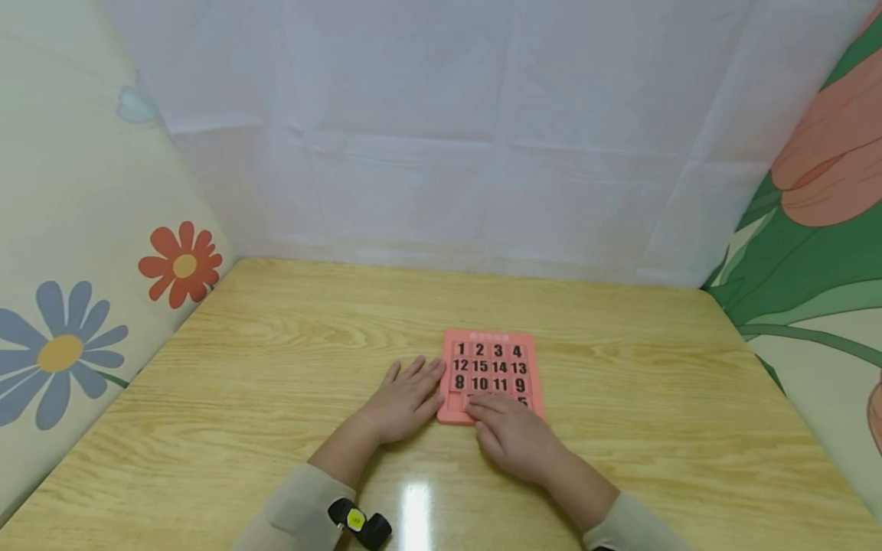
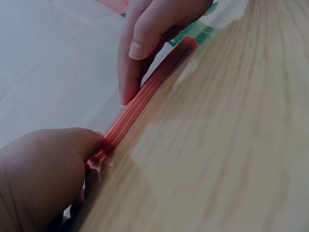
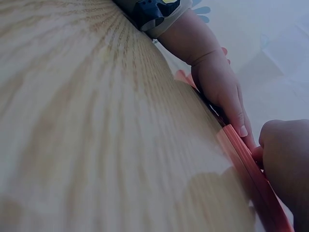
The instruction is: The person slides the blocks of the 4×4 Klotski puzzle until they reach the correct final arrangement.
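A pink sliding number puzzle (image 1: 455, 418) lies flat on the table, its black-numbered tiles in rows, with 1, 2, 3, 4 along the top. Its lower left slot has no tile. My left hand (image 1: 405, 404) lies along the puzzle's left side, fingers extended, thumb at the frame's edge. Over the bottom row, my right hand (image 1: 515, 438) rests its fingertips on the tiles and hides most of them; a 5 shows at the right end. In the left wrist view the puzzle's side (image 2: 145, 100) appears edge-on, with a right finger touching its top.
The wood-grain table (image 1: 276, 329) spreads around the puzzle on all sides. A white cloth (image 1: 413, 153) hangs behind its far edge. Flower-patterned panels (image 1: 62, 229) stand at left and right. A black band (image 1: 358, 522) circles the left sleeve.
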A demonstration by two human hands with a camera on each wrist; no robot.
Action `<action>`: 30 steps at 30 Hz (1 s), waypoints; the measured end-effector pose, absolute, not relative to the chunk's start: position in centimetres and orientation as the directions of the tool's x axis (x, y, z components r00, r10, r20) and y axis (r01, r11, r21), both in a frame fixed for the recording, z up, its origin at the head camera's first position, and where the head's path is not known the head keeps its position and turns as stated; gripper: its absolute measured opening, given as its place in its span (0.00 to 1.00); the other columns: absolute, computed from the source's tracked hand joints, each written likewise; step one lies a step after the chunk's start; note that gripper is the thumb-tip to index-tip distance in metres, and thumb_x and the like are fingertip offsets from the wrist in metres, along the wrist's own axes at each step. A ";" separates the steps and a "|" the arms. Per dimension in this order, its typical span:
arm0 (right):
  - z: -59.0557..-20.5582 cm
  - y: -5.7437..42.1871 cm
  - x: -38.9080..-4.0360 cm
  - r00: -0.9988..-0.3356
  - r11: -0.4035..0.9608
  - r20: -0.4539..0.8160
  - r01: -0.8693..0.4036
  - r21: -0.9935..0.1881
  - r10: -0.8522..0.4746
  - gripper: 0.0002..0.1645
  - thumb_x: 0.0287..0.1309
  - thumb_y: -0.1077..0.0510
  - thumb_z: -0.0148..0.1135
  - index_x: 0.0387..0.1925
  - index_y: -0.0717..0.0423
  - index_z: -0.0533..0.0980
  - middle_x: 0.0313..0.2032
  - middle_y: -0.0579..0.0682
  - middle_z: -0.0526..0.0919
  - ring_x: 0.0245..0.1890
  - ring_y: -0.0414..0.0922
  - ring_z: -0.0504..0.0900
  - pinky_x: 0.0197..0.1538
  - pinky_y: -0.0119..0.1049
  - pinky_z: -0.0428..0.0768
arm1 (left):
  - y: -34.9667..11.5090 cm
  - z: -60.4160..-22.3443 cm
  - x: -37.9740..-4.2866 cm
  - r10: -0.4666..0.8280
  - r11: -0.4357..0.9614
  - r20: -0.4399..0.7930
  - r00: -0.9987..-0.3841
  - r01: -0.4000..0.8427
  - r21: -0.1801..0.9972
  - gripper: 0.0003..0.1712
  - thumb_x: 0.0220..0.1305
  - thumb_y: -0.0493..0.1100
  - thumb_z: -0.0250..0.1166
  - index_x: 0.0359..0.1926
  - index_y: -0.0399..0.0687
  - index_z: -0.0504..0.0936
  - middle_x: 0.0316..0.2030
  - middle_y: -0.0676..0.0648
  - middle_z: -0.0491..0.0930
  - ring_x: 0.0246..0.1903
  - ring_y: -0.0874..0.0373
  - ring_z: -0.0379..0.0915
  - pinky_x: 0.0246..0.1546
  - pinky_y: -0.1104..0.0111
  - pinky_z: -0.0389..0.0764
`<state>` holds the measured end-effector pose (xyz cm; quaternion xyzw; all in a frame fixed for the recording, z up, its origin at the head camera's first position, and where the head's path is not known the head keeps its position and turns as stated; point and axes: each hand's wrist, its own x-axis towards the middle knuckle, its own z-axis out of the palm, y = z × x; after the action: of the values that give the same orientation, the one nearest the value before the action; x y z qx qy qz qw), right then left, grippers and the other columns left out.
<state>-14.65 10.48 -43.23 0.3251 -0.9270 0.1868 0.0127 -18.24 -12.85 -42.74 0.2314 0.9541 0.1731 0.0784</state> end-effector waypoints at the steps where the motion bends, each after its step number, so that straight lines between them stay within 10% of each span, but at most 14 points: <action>1: -43.2 10.5 -14.6 -0.790 0.721 0.144 -0.606 -0.337 -0.596 0.24 0.71 0.51 0.46 0.63 0.52 0.74 0.66 0.50 0.74 0.68 0.50 0.70 0.72 0.48 0.66 | -12.8 -42.8 -18.3 0.469 0.833 -0.071 -0.881 0.414 0.367 0.34 0.78 0.55 0.42 0.76 0.45 0.53 0.76 0.46 0.51 0.77 0.45 0.40 0.76 0.44 0.35; 30: -43.3 11.5 -14.5 -0.807 0.733 0.172 -0.587 -0.344 -0.566 0.23 0.70 0.52 0.48 0.62 0.53 0.76 0.65 0.50 0.75 0.68 0.51 0.71 0.72 0.49 0.66 | -12.8 -42.7 -18.2 0.463 0.832 -0.072 -0.884 0.405 0.379 0.34 0.77 0.55 0.43 0.76 0.45 0.53 0.76 0.46 0.52 0.77 0.44 0.40 0.76 0.44 0.35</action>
<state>-14.50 11.48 -43.28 0.3098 -0.9304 0.1941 0.0277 -18.15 -12.80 -42.71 0.2274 0.9537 0.1796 0.0807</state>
